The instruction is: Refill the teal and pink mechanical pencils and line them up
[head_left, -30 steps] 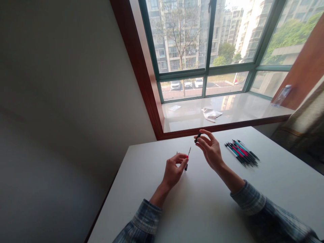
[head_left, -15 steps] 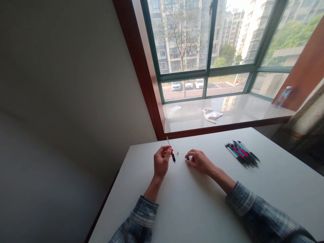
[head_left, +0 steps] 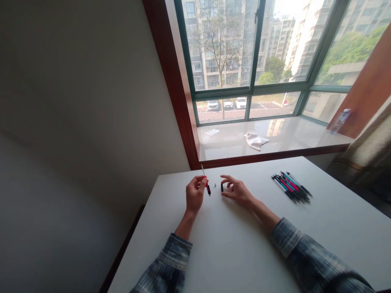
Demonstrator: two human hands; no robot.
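My left hand point(head_left: 194, 194) is closed on a disassembled pen point(head_left: 208, 189), red with a black end. Its thin refill point(head_left: 203, 169) sticks out bare beyond my fingers toward the window. To the right, my right hand point(head_left: 236, 190) has thumb and index finger spread apart. Between those fingertips is a short black tube point(head_left: 222, 187), which looks like a pen's grip section. The thumb is close to its near end; whether they touch I cannot tell. A tiny grey cone-shaped piece point(head_left: 215, 184), like a pen tip, sits on the table between my two hands.
Several pens point(head_left: 291, 187) in black, red, teal and white lie in a pile at the right of the white table point(head_left: 232, 252). Behind it, the window sill point(head_left: 229, 142) bears a crumpled cloth point(head_left: 256, 141), a paper point(head_left: 212, 132) and a clear bottle point(head_left: 340, 121). A wall point(head_left: 91, 122) rises at left.
My right hand has opened its fingers and shifted slightly left, leaving the black tube in plain sight between them. My left hand still holds the pen in nearly the same place.
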